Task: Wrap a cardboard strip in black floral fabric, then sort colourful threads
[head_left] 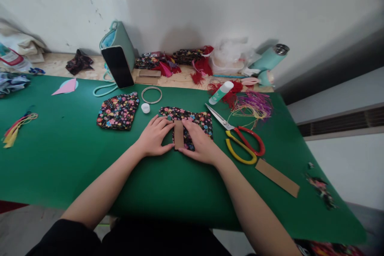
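Note:
A narrow brown cardboard strip [179, 135] lies upright in view on a piece of black floral fabric [204, 119]. My left hand [156, 135] is at the strip's left edge, thumb low and fingertips high, some fingers resting on the fabric. From the other side, my right hand [199, 141] spans the strip, index finger near its top and thumb at its bottom end. Both hands hold the strip down against the cloth. Part of the fabric is hidden under my right hand.
Large scissors [232, 128] lie open at right, beside another cardboard strip [277, 178]. A glue stick [221, 93], its white cap [145, 108], a ring [151, 95] and a second floral piece [118, 111] lie around. A phone [118, 67] stands behind on the green table [75, 160].

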### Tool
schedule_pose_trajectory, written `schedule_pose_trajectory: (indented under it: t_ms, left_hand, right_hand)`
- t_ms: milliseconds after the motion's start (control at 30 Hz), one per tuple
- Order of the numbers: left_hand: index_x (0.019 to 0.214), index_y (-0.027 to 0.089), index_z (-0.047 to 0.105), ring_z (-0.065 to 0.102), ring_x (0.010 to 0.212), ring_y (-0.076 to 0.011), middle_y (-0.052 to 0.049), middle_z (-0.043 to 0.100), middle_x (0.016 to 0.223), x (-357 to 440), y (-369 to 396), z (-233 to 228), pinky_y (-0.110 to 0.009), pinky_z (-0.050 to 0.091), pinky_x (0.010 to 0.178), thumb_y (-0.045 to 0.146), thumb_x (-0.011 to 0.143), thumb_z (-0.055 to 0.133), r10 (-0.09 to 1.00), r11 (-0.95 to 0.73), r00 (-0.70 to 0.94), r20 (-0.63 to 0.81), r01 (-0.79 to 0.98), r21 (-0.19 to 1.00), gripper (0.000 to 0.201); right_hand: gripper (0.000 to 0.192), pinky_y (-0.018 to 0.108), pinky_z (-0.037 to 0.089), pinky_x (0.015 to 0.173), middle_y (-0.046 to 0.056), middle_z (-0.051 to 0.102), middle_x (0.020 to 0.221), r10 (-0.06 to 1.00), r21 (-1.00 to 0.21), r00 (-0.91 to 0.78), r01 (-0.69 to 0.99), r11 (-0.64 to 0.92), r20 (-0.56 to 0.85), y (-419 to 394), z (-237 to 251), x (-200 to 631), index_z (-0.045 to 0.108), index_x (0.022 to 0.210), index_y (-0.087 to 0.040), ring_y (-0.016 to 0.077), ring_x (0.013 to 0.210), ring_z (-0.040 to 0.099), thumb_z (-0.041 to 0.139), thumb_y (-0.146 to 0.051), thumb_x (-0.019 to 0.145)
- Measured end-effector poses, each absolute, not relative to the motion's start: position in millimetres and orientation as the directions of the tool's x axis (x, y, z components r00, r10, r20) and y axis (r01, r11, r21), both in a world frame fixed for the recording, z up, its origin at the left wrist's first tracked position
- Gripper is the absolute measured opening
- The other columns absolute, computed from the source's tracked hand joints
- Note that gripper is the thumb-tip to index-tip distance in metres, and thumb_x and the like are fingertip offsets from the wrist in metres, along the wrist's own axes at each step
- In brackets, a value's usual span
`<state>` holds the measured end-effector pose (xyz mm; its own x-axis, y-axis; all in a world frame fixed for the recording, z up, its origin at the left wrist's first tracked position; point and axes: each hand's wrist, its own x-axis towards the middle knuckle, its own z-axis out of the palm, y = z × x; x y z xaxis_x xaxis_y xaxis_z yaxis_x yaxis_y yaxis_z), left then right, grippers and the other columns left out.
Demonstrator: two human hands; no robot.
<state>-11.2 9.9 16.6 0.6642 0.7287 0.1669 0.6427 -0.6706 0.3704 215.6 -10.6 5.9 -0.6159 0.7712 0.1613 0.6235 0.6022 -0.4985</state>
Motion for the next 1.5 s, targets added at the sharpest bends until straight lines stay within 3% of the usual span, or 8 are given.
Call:
schedule_pose_trajectory:
  t_ms: [167, 467, 633, 867, 1033, 1333, 1500]
  left_hand:
    - [0.136, 0.011, 0.045, 0.038, 0.13, -0.0347, -0.016, 0.052, 0.13, -13, 10, 14, -0.054, 0.022, 0.114, 0.046, 0.076, 0.061, 0.718, -0.679, 0.68, 0.148, 0.638, 0.364, 0.071]
    - [0.136, 0.013, 0.042, 0.039, 0.129, -0.0328, -0.015, 0.051, 0.13, -7, 5, 16, -0.053, 0.022, 0.114, 0.04, 0.078, 0.057, 0.753, -0.644, 0.644, 0.137, 0.679, 0.352, 0.065]
    - [0.12, 0.015, 0.049, 0.038, 0.131, -0.0323, -0.014, 0.054, 0.126, -5, 4, 18, -0.053, 0.021, 0.115, 0.036, 0.076, 0.059, 0.77, -0.621, 0.623, 0.138, 0.684, 0.384, 0.05]
    - [0.106, 0.019, 0.052, 0.037, 0.132, -0.0324, -0.012, 0.054, 0.128, -4, 2, 21, -0.055, 0.02, 0.115, 0.034, 0.075, 0.06, 0.789, -0.589, 0.605, 0.106, 0.698, 0.406, 0.035]
    - [0.108, 0.018, 0.051, 0.035, 0.134, -0.0326, -0.013, 0.053, 0.129, -4, 0, 22, -0.056, 0.019, 0.115, 0.035, 0.075, 0.06, 0.784, -0.592, 0.613, 0.1, 0.689, 0.418, 0.038]
    - [0.114, 0.018, 0.05, 0.036, 0.134, -0.0332, -0.014, 0.054, 0.128, -4, -1, 21, -0.057, 0.019, 0.114, 0.041, 0.078, 0.058, 0.784, -0.6, 0.608, 0.123, 0.692, 0.402, 0.044]
    - [0.131, 0.015, 0.043, 0.034, 0.135, -0.0335, -0.015, 0.052, 0.132, -4, -1, 17, -0.055, 0.017, 0.115, 0.045, 0.079, 0.057, 0.776, -0.613, 0.619, 0.124, 0.692, 0.38, 0.061]
  right_hand:
    - [0.088, 0.057, 0.031, 0.111, 0.021, 0.032, 0.149, 0.774, -0.504, -0.613, 0.624, 0.597, 0.158, -11, 8, 216, 0.008, 0.15, -0.017, 0.0349, 0.141, 0.025, 0.062, -0.038, 0.084]
    - [0.092, 0.059, 0.028, 0.111, 0.02, 0.026, 0.152, 0.774, -0.492, -0.613, 0.631, 0.6, 0.159, -12, 8, 216, 0.006, 0.15, -0.02, 0.0359, 0.143, 0.021, 0.063, -0.04, 0.081]
    - [0.096, 0.061, 0.026, 0.111, 0.02, 0.028, 0.152, 0.778, -0.484, -0.605, 0.636, 0.6, 0.17, -10, 7, 217, 0.005, 0.151, -0.017, 0.0377, 0.144, 0.013, 0.064, -0.037, 0.079]
    - [0.098, 0.059, 0.03, 0.111, 0.019, 0.034, 0.147, 0.782, -0.536, -0.6, 0.609, 0.585, 0.172, -9, 8, 218, 0.004, 0.15, -0.019, 0.0368, 0.142, 0.022, 0.066, -0.033, 0.076]
    - [0.099, 0.058, 0.027, 0.112, 0.02, 0.036, 0.144, 0.785, -0.578, -0.594, 0.583, 0.571, 0.176, -8, 10, 219, 0.007, 0.149, -0.02, 0.0357, 0.139, 0.027, 0.07, -0.034, 0.073]
    - [0.107, 0.06, 0.025, 0.111, 0.017, 0.033, 0.141, 0.799, -0.581, -0.595, 0.622, 0.526, 0.086, -13, 18, 220, 0.006, 0.149, -0.024, 0.0379, 0.138, 0.025, 0.072, -0.034, 0.066]
    - [0.107, 0.058, 0.026, 0.111, 0.017, 0.031, 0.139, 0.796, -0.628, -0.578, 0.556, 0.545, 0.179, -10, 19, 224, 0.007, 0.148, -0.024, 0.0372, 0.135, 0.028, 0.073, -0.035, 0.065]
